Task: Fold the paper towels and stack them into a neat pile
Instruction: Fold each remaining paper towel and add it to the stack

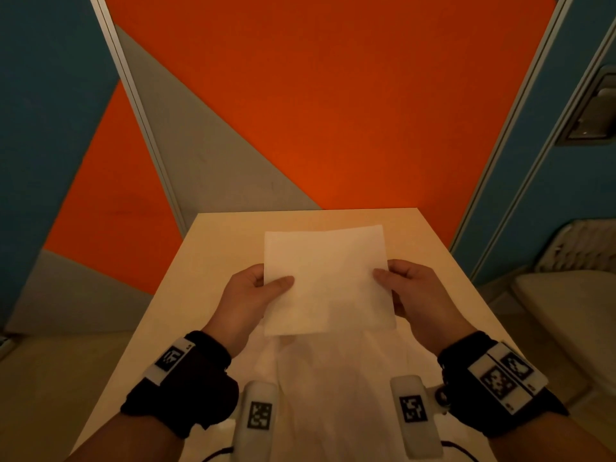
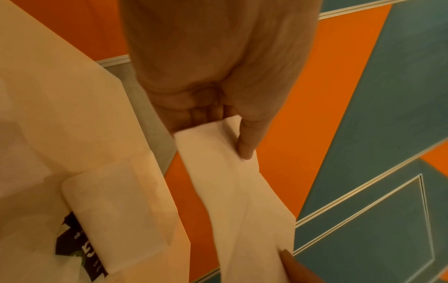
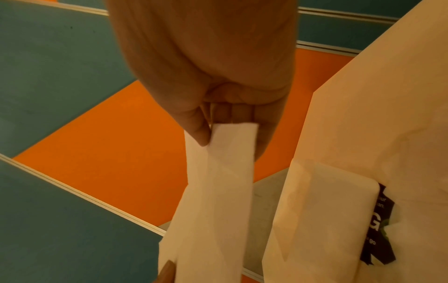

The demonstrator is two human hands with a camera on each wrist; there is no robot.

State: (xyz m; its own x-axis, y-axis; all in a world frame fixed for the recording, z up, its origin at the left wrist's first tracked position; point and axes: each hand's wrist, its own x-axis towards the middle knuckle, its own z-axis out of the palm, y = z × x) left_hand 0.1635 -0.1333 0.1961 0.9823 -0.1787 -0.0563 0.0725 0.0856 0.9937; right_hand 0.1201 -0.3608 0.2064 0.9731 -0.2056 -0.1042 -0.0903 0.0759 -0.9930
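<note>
Both hands hold one white paper towel [image 1: 326, 281] up flat above the small beige table [image 1: 213, 261]. My left hand [image 1: 270, 285] pinches its left edge, thumb on top and fingers underneath. On the opposite edge my right hand [image 1: 383, 278] pinches the same way. In the left wrist view the thumb presses on the towel [image 2: 232, 181]; in the right wrist view the towel [image 3: 218, 191] hangs from the pinch as a narrow strip. A folded white towel [image 2: 116, 206] [image 3: 322, 210] lies on the table, on a pack with black print [image 3: 378, 229].
More pale white sheet or wrapping [image 1: 333, 388] covers the table's near part, below the held towel. The floor around is orange, grey and teal with metal strips. A pale seat [image 1: 566, 311] stands at the right, and a metal floor box [image 1: 593, 111] lies farther off.
</note>
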